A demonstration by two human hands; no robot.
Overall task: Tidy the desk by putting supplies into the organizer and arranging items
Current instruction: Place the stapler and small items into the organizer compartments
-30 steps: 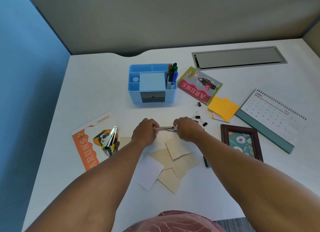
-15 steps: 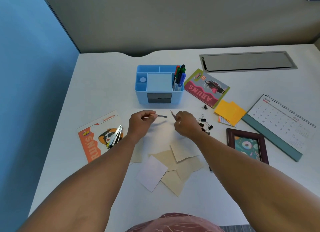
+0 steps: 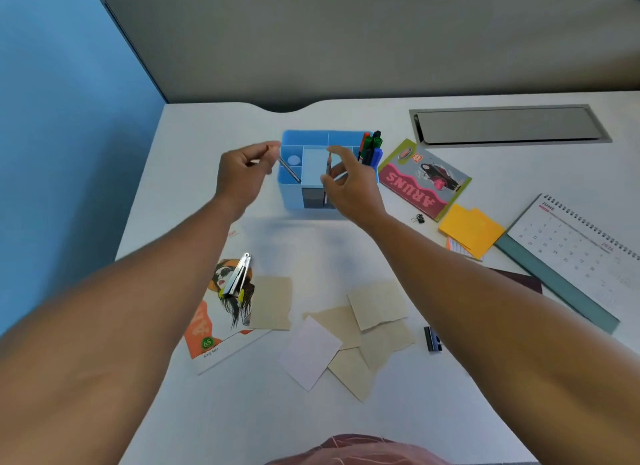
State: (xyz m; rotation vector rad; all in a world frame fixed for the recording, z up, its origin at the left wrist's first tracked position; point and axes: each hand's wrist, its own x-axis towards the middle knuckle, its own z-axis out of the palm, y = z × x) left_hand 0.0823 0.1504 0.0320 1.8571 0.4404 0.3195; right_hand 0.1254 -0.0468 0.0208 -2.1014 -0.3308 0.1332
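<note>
Two thin pencils, one per hand, both up at the organizer [image 3: 290, 196] — blue box, mid-desk, far side. Left pencil [image 3: 289, 170] is pinched between thumb and fingertips of the left hand [image 3: 242, 173], other fingers curled; its long axis slants down and right from the hand, lower tip over the small front-left compartment beside a white round bit [image 3: 293, 160]. Whether the tip is already inside, cannot tell. Right pencil [image 3: 327, 173] is nearly upright, pinched by the right hand [image 3: 349, 184] with fingers curled round it, in front of the middle compartment and the dark drawer face. Its lower end is hidden against the box front.

Judgement: both are at the drop-in step. Left hand is nearer a slot — the pencil needs tipping upright, then release. Right pencil has to lift up and back over the rim; the markers [image 3: 370, 149] stand in the right compartment, just beside that hand, a likely target.

Outward on the desk [image 3: 194, 145]: stapler [image 3: 239, 274] on a flyer [image 3: 221, 312], loose paper squares [image 3: 367, 326], binder clip [image 3: 419, 218], sticky notes [image 3: 471, 229], calendar [image 3: 581, 246] — all still out.
</note>
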